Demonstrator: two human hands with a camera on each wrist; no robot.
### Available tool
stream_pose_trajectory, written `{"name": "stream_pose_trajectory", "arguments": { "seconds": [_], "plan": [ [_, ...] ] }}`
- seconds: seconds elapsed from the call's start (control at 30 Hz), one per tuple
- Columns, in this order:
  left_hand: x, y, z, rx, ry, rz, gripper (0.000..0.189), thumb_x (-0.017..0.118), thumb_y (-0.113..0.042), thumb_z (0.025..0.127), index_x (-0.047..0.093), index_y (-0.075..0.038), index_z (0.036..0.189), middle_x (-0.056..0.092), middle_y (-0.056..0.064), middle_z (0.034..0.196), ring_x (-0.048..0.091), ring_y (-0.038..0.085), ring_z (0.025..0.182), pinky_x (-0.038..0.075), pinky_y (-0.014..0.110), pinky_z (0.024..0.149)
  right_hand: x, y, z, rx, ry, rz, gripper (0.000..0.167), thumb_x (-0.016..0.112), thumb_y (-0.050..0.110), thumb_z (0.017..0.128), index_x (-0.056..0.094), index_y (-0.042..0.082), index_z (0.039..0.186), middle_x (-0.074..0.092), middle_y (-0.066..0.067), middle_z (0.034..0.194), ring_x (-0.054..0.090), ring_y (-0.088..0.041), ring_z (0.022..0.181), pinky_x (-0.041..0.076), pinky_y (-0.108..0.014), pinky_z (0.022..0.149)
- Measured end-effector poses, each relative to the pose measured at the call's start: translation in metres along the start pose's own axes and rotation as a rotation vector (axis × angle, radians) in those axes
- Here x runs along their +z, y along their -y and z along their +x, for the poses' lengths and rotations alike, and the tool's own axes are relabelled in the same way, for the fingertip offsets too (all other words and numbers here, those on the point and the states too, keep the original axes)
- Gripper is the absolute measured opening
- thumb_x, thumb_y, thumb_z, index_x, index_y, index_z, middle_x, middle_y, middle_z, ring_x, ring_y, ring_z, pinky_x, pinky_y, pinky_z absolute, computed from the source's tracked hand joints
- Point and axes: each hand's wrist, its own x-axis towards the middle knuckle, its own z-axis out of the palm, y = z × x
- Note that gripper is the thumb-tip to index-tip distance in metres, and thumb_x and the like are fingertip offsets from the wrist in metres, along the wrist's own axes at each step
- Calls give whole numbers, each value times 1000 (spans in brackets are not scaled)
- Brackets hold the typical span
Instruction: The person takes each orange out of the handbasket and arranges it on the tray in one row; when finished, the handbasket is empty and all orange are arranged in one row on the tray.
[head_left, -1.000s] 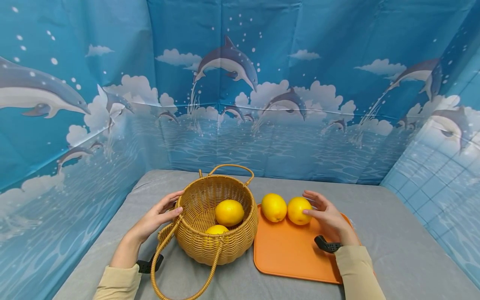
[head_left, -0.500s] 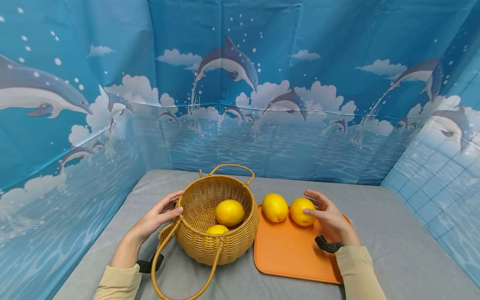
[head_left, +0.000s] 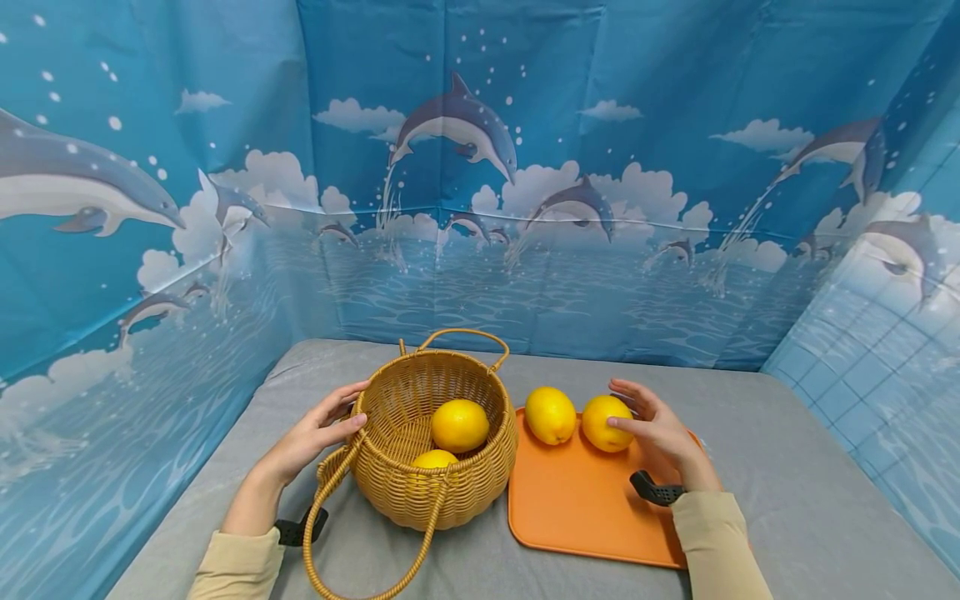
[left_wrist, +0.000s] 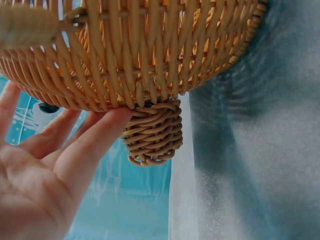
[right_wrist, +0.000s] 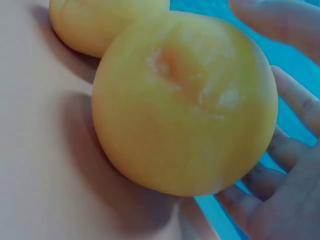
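Observation:
My left hand [head_left: 311,437] rests on the left side of a round wicker basket [head_left: 442,500]; its extended fingers [left_wrist: 95,145] touch the weave near a woven foot [left_wrist: 155,135]. Inside the basket lie a yellow lemon [head_left: 460,425] and a second lemon [head_left: 434,459], partly hidden by the rim. My right hand [head_left: 660,429] is spread loosely about another lemon [head_left: 606,423] at the back of an orange tray [head_left: 577,508]. In the right wrist view, its fingers [right_wrist: 295,100] lie beside and behind this lemon, the thumb slightly apart. One more lemon [head_left: 550,415] sits just left of it.
One basket handle [head_left: 420,554] hangs toward me over the grey cloth [head_left: 810,483]; the other handle [head_left: 465,332] stands up at the back. Blue dolphin-print curtains [head_left: 480,275] enclose the surface at the back and sides.
The lemon at my right hand has shifted slightly right, and a small gap shows between it and its neighbour. Both hands and the basket have stayed nearly still.

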Motion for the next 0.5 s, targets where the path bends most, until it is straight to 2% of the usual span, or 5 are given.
{"name": "stream_pose_trajectory", "arguments": {
  "seconds": [0.1,0.17,0.5],
  "plan": [
    [0,0,0,1,2,1,55,54,-28,97,31,-24,147,17,16,152,21,37,137,36,52,97,0,0,0,-8,-7,-15,68,70,17,86,34,8,143,30,-20,147,28,-39,132,28,-55,102],
    [0,0,0,2,3,3,55,54,-28,97,30,-24,147,17,16,152,22,37,136,36,52,97,0,1,0,-14,-8,-13,68,70,17,86,34,7,143,30,-20,147,27,-40,132,24,-60,102],
    [0,0,0,1,-3,4,56,54,-28,97,30,-24,147,18,16,152,22,37,136,35,53,98,-1,8,0,-67,-11,-40,65,68,12,87,34,4,142,29,-25,145,29,-41,132,27,-60,100]
  ]
}}
